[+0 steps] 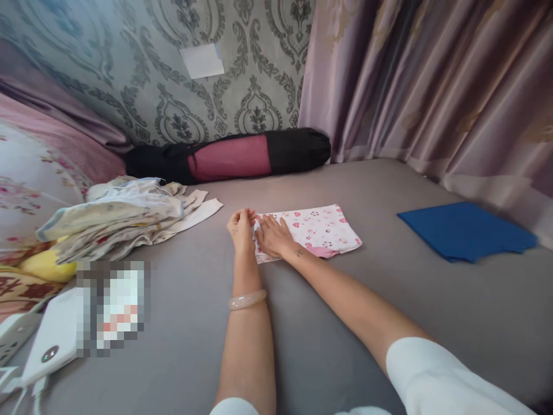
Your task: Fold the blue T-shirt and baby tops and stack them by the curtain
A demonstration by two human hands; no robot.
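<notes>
A white cloth with pink and red prints lies folded in a flat rectangle on the grey bed sheet. A plain pink patch shows along its near edge. My right hand rests flat on the left part of this cloth, fingers stretched out and pointing away from me. Just beside it, my left hand is closed at the cloth's left edge, its curled fingertips on the border. What lies inside those fingers is mostly hidden. A pale bangle circles my left forearm.
Folded blue cloth lies at the right. A pile of light clothes is at the left, with a white power bank and a blurred-out object nearer me. A long black-and-pink bag lies along the wall; curtains hang at right.
</notes>
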